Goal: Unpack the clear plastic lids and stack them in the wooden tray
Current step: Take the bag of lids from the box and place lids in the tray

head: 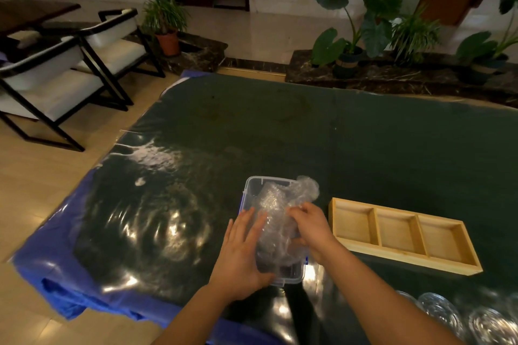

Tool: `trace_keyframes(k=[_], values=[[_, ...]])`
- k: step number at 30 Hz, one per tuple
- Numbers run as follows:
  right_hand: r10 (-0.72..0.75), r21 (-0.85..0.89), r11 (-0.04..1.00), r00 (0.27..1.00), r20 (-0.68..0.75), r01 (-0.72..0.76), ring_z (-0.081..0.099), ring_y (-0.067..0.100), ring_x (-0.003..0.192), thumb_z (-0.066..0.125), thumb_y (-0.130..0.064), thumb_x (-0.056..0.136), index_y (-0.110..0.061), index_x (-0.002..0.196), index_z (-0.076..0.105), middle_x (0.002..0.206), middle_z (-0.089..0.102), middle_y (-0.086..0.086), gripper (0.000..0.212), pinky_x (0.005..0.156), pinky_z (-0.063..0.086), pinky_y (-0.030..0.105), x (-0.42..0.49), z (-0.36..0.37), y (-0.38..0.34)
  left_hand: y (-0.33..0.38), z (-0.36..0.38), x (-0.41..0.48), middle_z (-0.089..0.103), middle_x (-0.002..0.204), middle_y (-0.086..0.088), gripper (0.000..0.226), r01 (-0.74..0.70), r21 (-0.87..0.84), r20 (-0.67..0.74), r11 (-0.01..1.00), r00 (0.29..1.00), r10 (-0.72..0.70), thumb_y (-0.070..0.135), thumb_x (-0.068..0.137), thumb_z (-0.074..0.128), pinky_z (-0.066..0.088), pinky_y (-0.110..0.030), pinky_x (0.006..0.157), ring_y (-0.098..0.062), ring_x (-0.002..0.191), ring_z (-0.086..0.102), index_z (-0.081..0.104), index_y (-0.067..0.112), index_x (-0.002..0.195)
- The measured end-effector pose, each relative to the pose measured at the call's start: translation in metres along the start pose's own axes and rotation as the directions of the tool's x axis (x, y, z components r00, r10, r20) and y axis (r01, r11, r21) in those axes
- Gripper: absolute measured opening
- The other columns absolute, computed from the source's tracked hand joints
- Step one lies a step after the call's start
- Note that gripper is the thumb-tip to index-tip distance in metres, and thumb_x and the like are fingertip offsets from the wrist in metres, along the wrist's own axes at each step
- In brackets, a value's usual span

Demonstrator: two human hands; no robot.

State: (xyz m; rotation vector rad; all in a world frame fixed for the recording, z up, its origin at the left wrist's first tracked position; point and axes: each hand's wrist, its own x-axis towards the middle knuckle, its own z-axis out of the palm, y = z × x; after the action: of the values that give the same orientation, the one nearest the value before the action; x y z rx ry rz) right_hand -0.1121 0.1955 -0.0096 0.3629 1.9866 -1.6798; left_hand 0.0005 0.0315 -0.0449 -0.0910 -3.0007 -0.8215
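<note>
A clear plastic box [253,186] with blue clips stands near the table's front edge. A bundle of bubble wrap [276,206] fills it and bulges over its far right corner. My left hand [241,253] lies flat against the bundle's left side, fingers spread. My right hand [312,228] grips the bundle from the right. What the wrap holds is hidden. A wooden tray [403,256] with three bare compartments lies to the right of the box. Several clear round lids [476,321] lie at the bottom right edge of the view.
The table [322,131] is covered in dark green cloth under glossy plastic, with blue sheet at its left and front edges. Two white chairs [70,70] stand to the left on the floor. Potted plants [356,45] line a ledge beyond the table.
</note>
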Motion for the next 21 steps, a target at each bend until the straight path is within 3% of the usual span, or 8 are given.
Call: trace_keyframes(k=[3, 8, 11, 13, 15, 18, 19, 21], values=[[-0.034, -0.017, 0.999, 0.998, -0.052, 0.033, 0.07, 0.028, 0.09, 0.058, -0.024, 0.09, -0.018, 0.092, 0.067, 0.095, 0.072, 0.011, 0.011, 0.082, 0.061, 0.049, -0.003, -0.003, -0.011, 0.01, -0.009, 0.009, 0.011, 0.171, -0.008, 0.124, -0.117, 0.134, -0.085, 0.984, 0.988, 0.13, 0.074, 0.065, 0.073, 0.006, -0.054, 0.127, -0.021, 0.159, -0.005, 0.001, 0.044, 0.161], [-0.07, 0.013, 0.997, 0.998, 0.01, 0.07, 0.072, 0.026, 0.089, 0.056, -0.031, 0.09, -0.02, 0.093, 0.07, 0.096, 0.074, 0.009, 0.017, 0.066, 0.057, 0.037, -0.017, -0.009, -0.029, 0.04, -0.029, 0.03, 0.046, 0.158, -0.01, 0.077, -0.195, 0.181, -0.293, 0.964, 0.925, 0.242, 0.046, 0.078, 0.074, 0.026, -0.058, 0.122, -0.03, 0.153, 0.03, 0.049, 0.023, 0.147], [-0.127, 0.055, 0.991, 0.988, 0.092, 0.122, 0.073, 0.024, 0.088, 0.056, -0.051, 0.095, -0.025, 0.091, 0.074, 0.095, 0.074, 0.003, 0.031, 0.064, 0.063, 0.041, -0.03, -0.023, -0.039, 0.051, -0.043, 0.036, 0.063, 0.139, -0.001, 0.061, -0.062, -0.292, -0.302, 0.954, 0.953, -0.031, 0.031, 0.075, 0.078, 0.042, -0.045, 0.114, -0.024, 0.136, 0.054, 0.064, 0.027, 0.134], [-0.249, -0.05, 0.965, 0.959, 0.137, 0.258, 0.072, 0.02, 0.086, 0.053, -0.052, 0.096, -0.032, 0.089, 0.073, 0.091, 0.072, -0.002, 0.029, 0.074, 0.064, 0.049, -0.037, -0.034, -0.042, 0.059, -0.059, 0.042, 0.078, 0.108, 0.0, 0.026, 0.156, -0.764, -0.139, 0.627, 0.908, -0.395, 0.023, 0.077, 0.08, 0.061, -0.042, 0.091, -0.026, 0.108, 0.073, 0.081, 0.029, 0.102], [-0.457, -0.323, 0.808, 0.87, 0.185, 0.493, 0.066, 0.01, 0.093, 0.058, -0.054, 0.092, -0.041, 0.102, 0.069, 0.097, 0.066, -0.013, 0.02, 0.085, 0.061, 0.043, -0.043, -0.049, -0.043, 0.057, -0.068, 0.047, 0.081, 0.086, -0.006, 0.011, 0.258, -0.913, 0.039, 0.317, 0.826, -0.562, 0.014, 0.081, 0.078, 0.065, -0.043, 0.073, -0.032, 0.09, 0.077, 0.084, 0.023, 0.083], [-0.658, -0.718, 0.343, 0.7, 0.277, 0.606, 0.047, 0.008, 0.099, 0.066, -0.067, 0.074, -0.042, 0.132, 0.056, 0.105, 0.046, -0.015, 0.064, 0.082, 0.046, 0.024, -0.051, -0.063, -0.049, 0.051, -0.077, 0.05, 0.08, 0.076, -0.006, 0.024, 0.298, -0.898, 0.083, 0.323, 0.837, -0.541, 0.005, 0.089, 0.071, 0.062, -0.034, 0.063, -0.025, 0.075, 0.078, 0.084, 0.02, 0.075], [-0.728, -0.796, 0.2, 0.63, 0.269, 0.571, 0.042, 0.01, 0.097, 0.07, -0.065, 0.073, -0.041, 0.13, 0.058, 0.104, 0.043, -0.011, 0.063, 0.08, 0.043, 0.024, -0.055, -0.063, -0.053, 0.052, -0.078, 0.051, 0.08, 0.074, -0.003, 0.028, 0.302, -0.889, 0.088, 0.344, 0.85, -0.52, 0.006, 0.09, 0.07, 0.06, -0.026, 0.059, -0.018, 0.071, 0.077, 0.084, 0.021, 0.072], [-0.841, -0.842, 0.088, 0.492, 0.223, 0.532, 0.046, 0.019, 0.098, 0.08, -0.05, 0.074, -0.035, 0.107, 0.07, 0.105, 0.05, -0.002, 0.038, 0.081, 0.044, 0.032, -0.062, -0.061, -0.065, 0.054, -0.08, 0.051, 0.079, 0.069, 0.004, 0.03, 0.318, -0.854, 0.099, 0.411, 0.876, -0.472, 0.008, 0.09, 0.072, 0.055, -0.017, 0.055, -0.008, 0.063, 0.074, 0.084, 0.024, 0.068]])
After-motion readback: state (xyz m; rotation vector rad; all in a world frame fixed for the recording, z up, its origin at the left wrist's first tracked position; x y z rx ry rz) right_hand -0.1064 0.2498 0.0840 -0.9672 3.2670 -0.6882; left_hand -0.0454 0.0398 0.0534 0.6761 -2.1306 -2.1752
